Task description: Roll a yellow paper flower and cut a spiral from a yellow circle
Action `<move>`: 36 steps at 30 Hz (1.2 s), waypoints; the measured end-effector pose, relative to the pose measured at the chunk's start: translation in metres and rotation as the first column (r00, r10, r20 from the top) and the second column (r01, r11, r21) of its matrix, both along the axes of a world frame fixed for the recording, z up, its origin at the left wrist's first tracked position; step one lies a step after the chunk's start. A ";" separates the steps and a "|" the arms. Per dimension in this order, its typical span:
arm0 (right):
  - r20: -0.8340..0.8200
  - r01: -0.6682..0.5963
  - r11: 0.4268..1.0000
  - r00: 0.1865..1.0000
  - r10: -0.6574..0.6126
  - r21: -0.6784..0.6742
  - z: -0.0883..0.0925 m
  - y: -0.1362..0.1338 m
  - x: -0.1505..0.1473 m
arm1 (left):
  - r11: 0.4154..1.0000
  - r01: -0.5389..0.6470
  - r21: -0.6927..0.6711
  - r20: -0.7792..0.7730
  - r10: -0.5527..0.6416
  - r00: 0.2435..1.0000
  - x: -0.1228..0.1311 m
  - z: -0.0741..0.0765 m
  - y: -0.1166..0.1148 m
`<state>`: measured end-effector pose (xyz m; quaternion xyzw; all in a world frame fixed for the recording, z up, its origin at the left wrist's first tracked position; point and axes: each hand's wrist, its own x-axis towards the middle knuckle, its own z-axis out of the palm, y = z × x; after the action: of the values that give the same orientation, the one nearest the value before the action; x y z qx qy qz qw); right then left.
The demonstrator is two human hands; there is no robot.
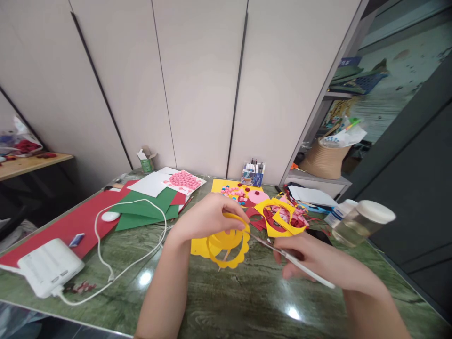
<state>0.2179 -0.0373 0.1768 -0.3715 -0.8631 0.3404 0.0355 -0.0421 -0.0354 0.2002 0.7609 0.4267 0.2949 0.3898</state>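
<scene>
My left hand (pixel 215 216) pinches a yellow paper ring (pixel 243 252) with a scalloped outer edge, which hangs below the fingers above the green table (pixel 226 301). To its right, my right hand (pixel 296 254) is closed around a pair of scissors (pixel 309 270); the blades point left toward the ring. A small gap seems to lie between the blade tips and the ring. Behind the left hand lies a yellow paper piece (pixel 199 247). Yellow cut-out scraps (pixel 264 209) and red scraps (pixel 254 216) lie just beyond the right hand.
A white power bank (pixel 51 267) with a looping cable stands at the left on red paper (pixel 76 221). Green sheets (pixel 146 212) and pink beads (pixel 183 180) lie behind. A lidded jar (pixel 363 223) stands at the right, and pens (pixel 254 169) at the back.
</scene>
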 end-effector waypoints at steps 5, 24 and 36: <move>-0.228 0.056 0.982 0.969 -0.096 -0.179 -0.006 0.000 -0.003 | 0.980 -0.195 0.048 0.256 0.177 0.950 0.009 0.004 0.000; -0.618 0.046 0.984 0.773 -0.145 -0.173 -0.029 0.006 -0.012 | 0.927 -0.358 -0.113 0.716 0.325 0.618 0.069 -0.013 0.002; -0.603 0.035 0.982 0.784 -0.143 -0.187 -0.025 0.004 -0.011 | 0.918 -0.386 -0.097 0.690 0.341 0.638 0.066 -0.011 0.000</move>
<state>0.2070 -0.0328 0.1513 -0.2828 -0.7546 0.5111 0.2989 0.0237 -0.0352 0.1897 0.5035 0.3839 0.6430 0.4309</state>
